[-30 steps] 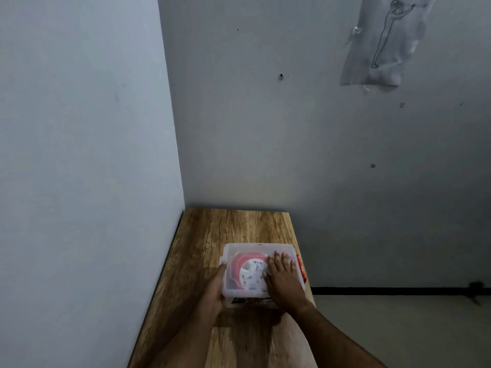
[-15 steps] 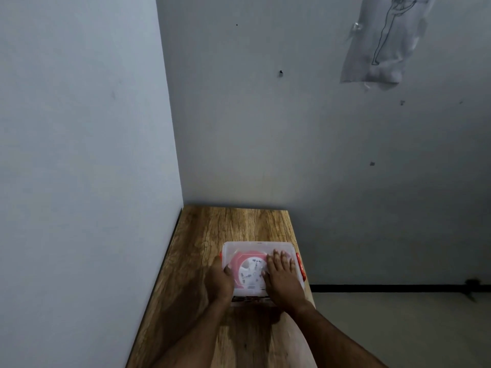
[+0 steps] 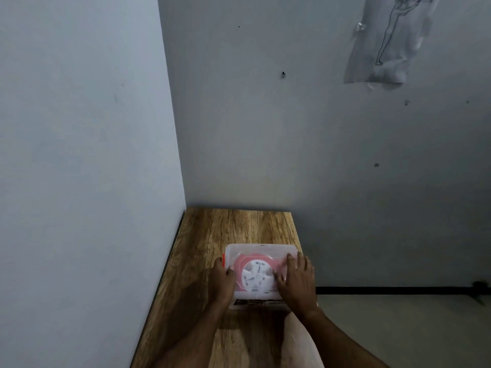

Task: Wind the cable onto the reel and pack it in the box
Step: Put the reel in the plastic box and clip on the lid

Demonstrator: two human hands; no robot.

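We see two gray walls (image 3: 318, 142) that meet in a corner, and they fill most of the view. High up on the right wall hangs a wrinkled paper (image 3: 385, 46) with a thin line drawing of a person on it. Down on the right is a pale floor (image 3: 411, 333) with a dark strip along the bottom of the wall. Pushed into the corner is a brown wooden surface (image 3: 239, 227). Near its right edge sits a clear plastic box (image 3: 260, 249) with its lid on. Through the lid we can see the white reel (image 3: 256, 277) lying flat inside the box, with the pink cable (image 3: 240, 261) wound in a ring around it. A small orange clip (image 3: 224, 258) sticks out on the left side of the box. Our left hand (image 3: 221, 281) is at the left side of the box, with the thumb on top of the lid and the fingers curled round the edge, holding it. Our right hand (image 3: 297, 280) lies flat on the right part of the lid, fingers straight and spread, pressing down on it.
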